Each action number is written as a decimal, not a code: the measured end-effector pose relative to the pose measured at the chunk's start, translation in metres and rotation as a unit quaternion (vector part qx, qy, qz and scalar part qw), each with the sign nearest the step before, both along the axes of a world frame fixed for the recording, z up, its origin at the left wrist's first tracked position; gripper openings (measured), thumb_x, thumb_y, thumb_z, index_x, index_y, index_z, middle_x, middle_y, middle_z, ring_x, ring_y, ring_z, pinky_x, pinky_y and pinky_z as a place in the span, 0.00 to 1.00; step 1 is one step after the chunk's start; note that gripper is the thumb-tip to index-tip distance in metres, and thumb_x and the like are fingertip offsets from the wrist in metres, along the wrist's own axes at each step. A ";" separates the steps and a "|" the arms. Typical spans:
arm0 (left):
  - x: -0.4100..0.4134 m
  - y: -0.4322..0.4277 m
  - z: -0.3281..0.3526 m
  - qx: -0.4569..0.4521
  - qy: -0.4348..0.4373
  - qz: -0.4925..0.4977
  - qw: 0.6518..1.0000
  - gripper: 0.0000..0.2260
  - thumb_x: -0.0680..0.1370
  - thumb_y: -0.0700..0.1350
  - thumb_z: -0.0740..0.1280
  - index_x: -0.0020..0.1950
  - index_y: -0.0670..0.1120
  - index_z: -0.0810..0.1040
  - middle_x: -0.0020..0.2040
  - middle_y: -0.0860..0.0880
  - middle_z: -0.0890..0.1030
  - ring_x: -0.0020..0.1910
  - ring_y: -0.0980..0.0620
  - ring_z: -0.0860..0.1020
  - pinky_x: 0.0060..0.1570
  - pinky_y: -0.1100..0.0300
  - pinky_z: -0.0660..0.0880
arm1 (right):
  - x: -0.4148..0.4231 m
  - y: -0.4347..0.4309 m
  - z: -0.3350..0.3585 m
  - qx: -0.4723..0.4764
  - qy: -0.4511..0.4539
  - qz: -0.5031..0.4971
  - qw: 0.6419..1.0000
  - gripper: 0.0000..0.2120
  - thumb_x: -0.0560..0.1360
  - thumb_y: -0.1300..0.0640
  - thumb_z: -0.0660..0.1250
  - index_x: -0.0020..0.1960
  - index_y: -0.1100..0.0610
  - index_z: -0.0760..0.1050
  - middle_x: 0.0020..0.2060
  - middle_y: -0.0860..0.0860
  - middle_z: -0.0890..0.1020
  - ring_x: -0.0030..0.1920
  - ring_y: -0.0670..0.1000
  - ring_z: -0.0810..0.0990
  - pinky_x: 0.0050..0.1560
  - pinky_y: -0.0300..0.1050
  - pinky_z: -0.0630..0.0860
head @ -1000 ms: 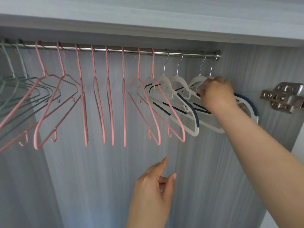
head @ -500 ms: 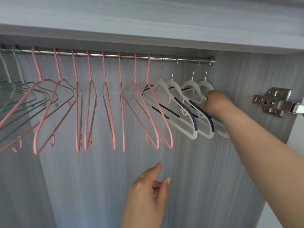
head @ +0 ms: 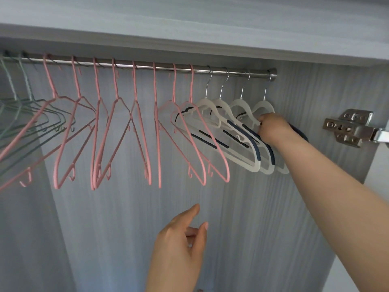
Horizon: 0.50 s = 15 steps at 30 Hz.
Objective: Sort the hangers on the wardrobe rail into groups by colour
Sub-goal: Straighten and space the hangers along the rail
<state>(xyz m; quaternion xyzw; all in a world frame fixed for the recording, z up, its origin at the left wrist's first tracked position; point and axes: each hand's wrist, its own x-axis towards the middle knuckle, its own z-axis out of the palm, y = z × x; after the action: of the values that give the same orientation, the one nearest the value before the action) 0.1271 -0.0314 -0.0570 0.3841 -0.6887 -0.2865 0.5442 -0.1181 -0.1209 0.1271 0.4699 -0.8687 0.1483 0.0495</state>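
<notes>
Right hand [head: 271,128] fingers curling round the end white hanger [head: 264,106], parking whites by the rail [head: 231,71] end; left hand [head: 179,245] fingers loosely spread, idling.

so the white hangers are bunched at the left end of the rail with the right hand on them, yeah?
Not quite: the white hangers hang at the right end of the rail, next to its end bracket, as the head view shows. The right hand does grip them.

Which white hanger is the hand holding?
The right hand grips the rightmost white hanger, at the rail's end; the other three white ones hang untouched.
</notes>
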 end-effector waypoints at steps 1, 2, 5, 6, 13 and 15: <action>0.000 0.001 0.000 0.002 -0.004 -0.002 1.000 0.15 0.68 0.51 0.68 0.55 0.57 0.78 0.35 0.59 0.82 0.35 0.65 0.80 0.35 0.80 0.70 | 0.001 0.001 0.001 0.004 0.004 -0.002 1.000 0.21 0.78 0.64 0.58 0.70 0.65 0.62 0.68 0.61 0.69 0.66 0.59 0.69 0.66 0.48 0.66; 0.001 0.001 0.000 0.002 -0.010 -0.001 1.000 0.15 0.69 0.48 0.70 0.55 0.56 0.78 0.33 0.55 0.83 0.36 0.65 0.80 0.34 0.79 0.70 | 0.003 0.003 0.001 0.002 0.008 -0.003 1.000 0.22 0.78 0.64 0.59 0.71 0.64 0.61 0.68 0.60 0.69 0.67 0.58 0.69 0.66 0.47 0.66; 0.005 0.001 0.002 0.008 -0.020 -0.003 1.000 0.15 0.70 0.43 0.71 0.55 0.54 0.79 0.34 0.53 0.83 0.35 0.65 0.79 0.32 0.78 0.70 | 0.004 0.005 0.005 -0.001 0.011 0.006 1.000 0.23 0.78 0.64 0.58 0.71 0.64 0.59 0.69 0.60 0.68 0.68 0.58 0.68 0.67 0.46 0.65; 0.005 0.000 0.002 0.012 -0.018 -0.001 1.000 0.15 0.70 0.43 0.71 0.54 0.55 0.79 0.33 0.53 0.83 0.34 0.65 0.79 0.32 0.78 0.70 | 0.004 0.005 0.005 -0.004 0.004 0.008 1.000 0.22 0.78 0.64 0.57 0.71 0.64 0.59 0.69 0.60 0.68 0.68 0.58 0.68 0.66 0.45 0.65; -0.003 0.008 0.002 0.007 -0.006 -0.014 1.000 0.16 0.67 0.51 0.67 0.54 0.56 0.78 0.36 0.63 0.81 0.35 0.65 0.79 0.34 0.79 0.70 | 0.006 0.018 0.002 -0.077 0.003 0.045 0.996 0.19 0.78 0.62 0.57 0.69 0.61 0.65 0.65 0.60 0.73 0.63 0.60 0.73 0.61 0.46 0.70; -0.007 0.010 0.005 0.004 -0.021 -0.020 1.000 0.14 0.71 0.47 0.70 0.55 0.55 0.78 0.33 0.57 0.82 0.38 0.66 0.78 0.35 0.79 0.70 | 0.006 0.024 0.001 -0.093 0.001 0.051 0.994 0.19 0.78 0.61 0.57 0.68 0.61 0.67 0.65 0.60 0.74 0.62 0.60 0.73 0.60 0.46 0.71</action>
<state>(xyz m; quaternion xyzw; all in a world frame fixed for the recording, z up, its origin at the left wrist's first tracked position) 0.1203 -0.0212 -0.0520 0.3782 -0.7062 -0.2924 0.5223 -0.1120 -0.0969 0.1280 0.5067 -0.8264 0.2303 0.0857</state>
